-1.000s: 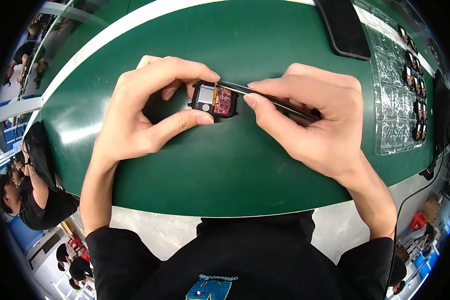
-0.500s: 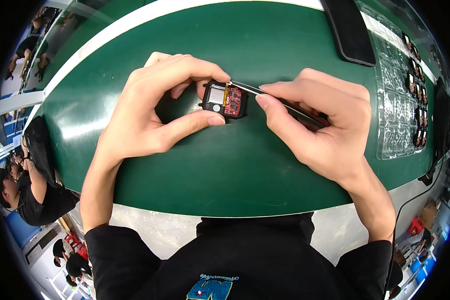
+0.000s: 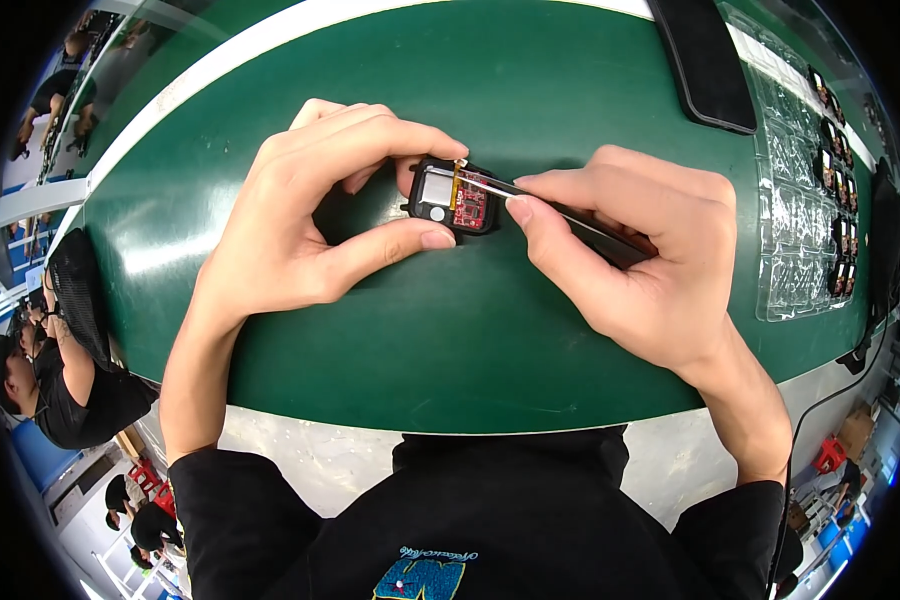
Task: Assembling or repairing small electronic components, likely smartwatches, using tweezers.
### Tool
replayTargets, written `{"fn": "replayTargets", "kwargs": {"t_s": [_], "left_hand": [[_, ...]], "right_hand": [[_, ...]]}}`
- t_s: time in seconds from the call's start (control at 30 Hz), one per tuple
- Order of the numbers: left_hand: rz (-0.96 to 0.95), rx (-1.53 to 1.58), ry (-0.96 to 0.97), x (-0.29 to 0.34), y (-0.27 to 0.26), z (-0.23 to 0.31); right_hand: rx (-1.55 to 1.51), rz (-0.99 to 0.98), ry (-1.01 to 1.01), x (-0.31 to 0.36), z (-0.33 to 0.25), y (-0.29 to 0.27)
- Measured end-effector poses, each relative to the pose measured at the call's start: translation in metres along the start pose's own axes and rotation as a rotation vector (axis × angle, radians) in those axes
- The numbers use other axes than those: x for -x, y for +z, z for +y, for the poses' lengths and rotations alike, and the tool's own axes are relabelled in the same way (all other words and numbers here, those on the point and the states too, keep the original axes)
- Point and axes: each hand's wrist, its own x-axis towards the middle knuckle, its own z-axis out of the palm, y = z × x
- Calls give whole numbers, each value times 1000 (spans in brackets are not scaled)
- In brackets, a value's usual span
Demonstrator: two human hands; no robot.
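My left hand (image 3: 295,215) is closed round a small black watch-like case (image 3: 418,190), its thumb along the near edge and its index finger at the far corner. The open case shows a silver battery cell (image 3: 436,190), a red circuit board (image 3: 472,205) and a strip of amber tape between them. A small pale piece sits by the left index fingertip; what it is stays too small to tell. My right hand (image 3: 650,250) grips dark tweezers (image 3: 595,232) between thumb and fingers. Their bright tips lie over the case, near the amber strip.
A green table (image 3: 450,340) with a white strip lies beneath. At the far right, a clear plastic tray (image 3: 785,230) holds several similar small dark units. A black phone-like slab (image 3: 705,70) rests beside it. A black mesh bag or chair back (image 3: 82,300) stands left, near other people.
The tweezer tips have shifted from the far corner of the case leftward and nearer, over its inside. My left hand keeps its hold, with the case barely moved.
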Motion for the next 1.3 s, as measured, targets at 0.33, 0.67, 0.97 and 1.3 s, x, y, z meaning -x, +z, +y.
{"fn": "replayTargets", "kwargs": {"t_s": [0.33,0.67,0.97,1.3], "left_hand": [[5,-26,20,0,-1,-1],[114,127,-78,3,4,2],[1,-9,6,1,-2,-1],[2,-4,-3,0,-2,-1]], "right_hand": [[-125,-91,169,-3,-2,-1],[-39,-34,112,-2,-2,-8],[139,26,-109,2,2,2],[159,33,-152,3,3,5]]}}
